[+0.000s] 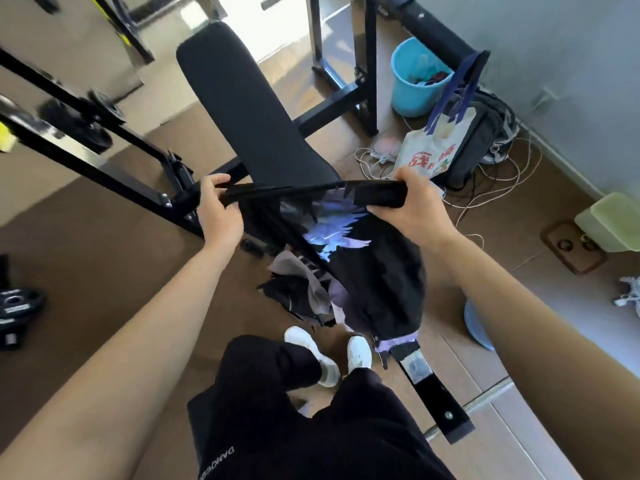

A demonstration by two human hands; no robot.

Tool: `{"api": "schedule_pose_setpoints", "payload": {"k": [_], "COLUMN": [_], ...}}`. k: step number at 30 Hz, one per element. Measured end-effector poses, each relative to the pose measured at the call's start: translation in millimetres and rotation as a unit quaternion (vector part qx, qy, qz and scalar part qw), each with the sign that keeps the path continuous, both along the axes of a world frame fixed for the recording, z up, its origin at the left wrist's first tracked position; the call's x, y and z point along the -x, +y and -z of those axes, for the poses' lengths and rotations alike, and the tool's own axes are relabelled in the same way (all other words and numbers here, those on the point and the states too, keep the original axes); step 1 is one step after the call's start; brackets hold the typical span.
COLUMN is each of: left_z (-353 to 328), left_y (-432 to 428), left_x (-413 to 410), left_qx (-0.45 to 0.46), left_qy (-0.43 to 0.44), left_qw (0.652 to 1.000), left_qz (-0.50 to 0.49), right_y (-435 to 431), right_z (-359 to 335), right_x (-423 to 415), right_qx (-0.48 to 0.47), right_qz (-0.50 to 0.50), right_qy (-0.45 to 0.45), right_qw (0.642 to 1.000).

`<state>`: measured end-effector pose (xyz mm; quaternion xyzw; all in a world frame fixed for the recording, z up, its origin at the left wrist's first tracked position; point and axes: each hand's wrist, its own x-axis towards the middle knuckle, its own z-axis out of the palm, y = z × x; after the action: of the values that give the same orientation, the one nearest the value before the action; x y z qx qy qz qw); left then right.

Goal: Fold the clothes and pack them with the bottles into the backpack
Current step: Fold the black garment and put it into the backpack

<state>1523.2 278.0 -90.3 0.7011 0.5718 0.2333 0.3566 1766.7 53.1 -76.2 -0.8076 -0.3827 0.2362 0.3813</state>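
A black T-shirt [377, 271] with a blue and purple print hangs with its top edge stretched taut between both hands, above the near end of the table [249, 109]. The left hand [218, 209] pinches one end of that edge; the right hand [412, 206] grips the other, fingers curled round the cloth. Beneath lie more crumpled clothes [304, 296]. Far right on the floor, a dark backpack [485, 133] stands behind a tote bag [433, 147], near a blue bucket [415, 81]

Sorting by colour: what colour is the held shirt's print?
Lilac and light blue print on the black shirt; head view.
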Motion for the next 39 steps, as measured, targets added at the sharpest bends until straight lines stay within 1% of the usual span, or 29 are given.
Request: {"api": "schedule_pose_setpoints", "payload": {"k": [1,2,3,4,6,8,10,12,13,14,16,17,20,22,25,27,28,30,31,32,33,34,35,36,37,39], "left_z": [-4,-5,-6,-7,-14,-25,-41,-58,-63,-63,-55,-48,-18,2,30,42,50,64,68,71,73,76,78,80,83,87], "left_y": [3,7,11,16,29,43,55,64,70,77,94,106,148,176,218,243,257,281,291,301,308,316,321,325,329,334], "left_x": [-1,0,3,6,9,5,-5,-15,-17,-18,-14,-10,6,14,19,26,32,44,49,53,56,57,58,58,58,58], "left_qx": [-0.006,0.001,0.01,0.015,0.0,-0.043,-0.075,-0.072,-0.067,-0.06,-0.043,-0.036,0.011,0.044,0.082,0.088,0.084,0.086,0.101,0.129,0.167,0.201,0.219,0.216,0.188,0.131], "left_qy": [0.035,0.09,0.14,0.165,0.154,0.105,0.038,-0.029,-0.044,-0.042,0.0,0.021,0.056,0.079,0.123,0.177,0.213,0.289,0.325,0.348,0.348,0.328,0.308,0.294,0.289,0.287], "left_qw": [0.999,0.996,0.99,0.986,0.988,0.993,0.995,0.994,0.994,0.996,0.999,0.998,0.996,0.987,0.959,0.92,0.892,0.819,0.784,0.76,0.751,0.757,0.767,0.775,0.776,0.763], "left_qz": [0.013,0.028,0.03,0.015,-0.027,-0.033,-0.044,-0.077,-0.077,-0.055,0.017,0.038,0.07,0.131,0.244,0.338,0.39,0.488,0.518,0.534,0.535,0.528,0.519,0.516,0.527,0.564], "right_y": [7,12,16,18,25,37,52,68,75,81,92,96,108,117,131,144,151,163,168,172,175,177,180,180,180,181], "right_z": [-3,-4,-5,-5,-8,-17,-26,-28,-27,-24,-10,1,34,53,78,92,97,105,107,109,111,112,115,118,122,125], "right_x": [-1,-2,-4,-6,-12,-16,-18,-19,-18,-16,-10,-6,7,21,47,66,75,92,100,110,119,129,137,142,147,155], "right_qx": [0.008,0.042,0.093,0.14,0.181,0.179,0.141,0.093,0.082,0.08,0.099,0.11,0.162,0.197,0.246,0.285,0.311,0.361,0.37,0.365,0.354,0.344,0.331,0.32,0.312,0.299], "right_qz": [-0.016,-0.053,-0.097,-0.132,-0.15,-0.137,-0.135,-0.132,-0.131,-0.133,-0.129,-0.118,-0.073,-0.044,0.01,0.029,0.031,0.036,0.046,0.071,0.1,0.118,0.123,0.116,0.103,0.076], "right_qy": [0.011,0.025,0.038,0.039,0.031,0.023,-0.022,-0.056,-0.063,-0.07,-0.078,-0.075,-0.048,-0.029,0.011,0.02,0.025,0.055,0.092,0.145,0.19,0.214,0.214,0.198,0.175,0.135], "right_qw": [1.0,0.997,0.99,0.981,0.971,0.974,0.981,0.985,0.986,0.985,0.984,0.984,0.983,0.979,0.969,0.958,0.95,0.93,0.923,0.917,0.91,0.907,0.911,0.919,0.928,0.942]}}
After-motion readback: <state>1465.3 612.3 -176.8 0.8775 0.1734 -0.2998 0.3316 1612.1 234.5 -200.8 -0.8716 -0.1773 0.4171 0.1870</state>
